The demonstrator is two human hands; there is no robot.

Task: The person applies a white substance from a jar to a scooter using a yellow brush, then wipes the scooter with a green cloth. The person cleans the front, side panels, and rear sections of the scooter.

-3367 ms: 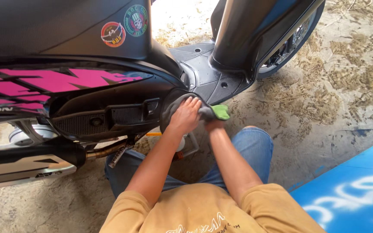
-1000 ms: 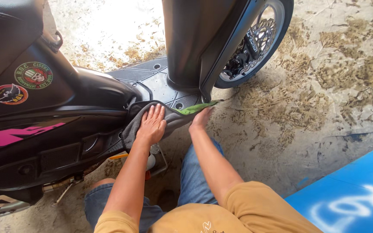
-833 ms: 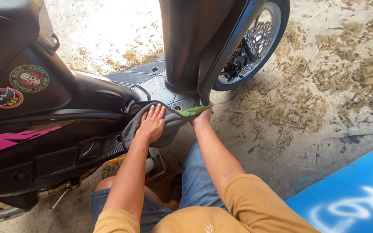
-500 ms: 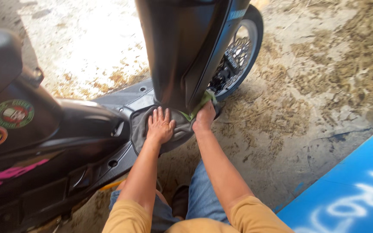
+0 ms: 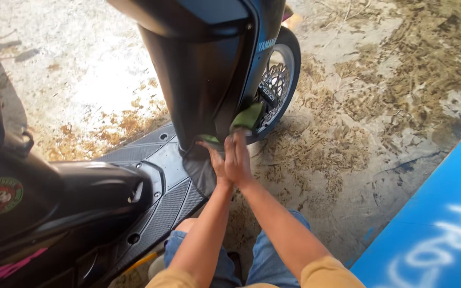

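1. A person crouches on sandy, straw-strewn ground beside a black scooter, both bare arms stretched to the foot of its smooth front panel.
2. The right hand lies with its fingers closed on a soft green cloth, pressing it against the panel's lower edge beside the front wheel.
3. The left hand, partly hidden behind the right, rests on a limp dark grey cloth; whether it grips or merely presses cannot be told.
4. That grey cloth drapes over the edge of the ribbed, textured footboard.
5. A blue painted board lies at the right.
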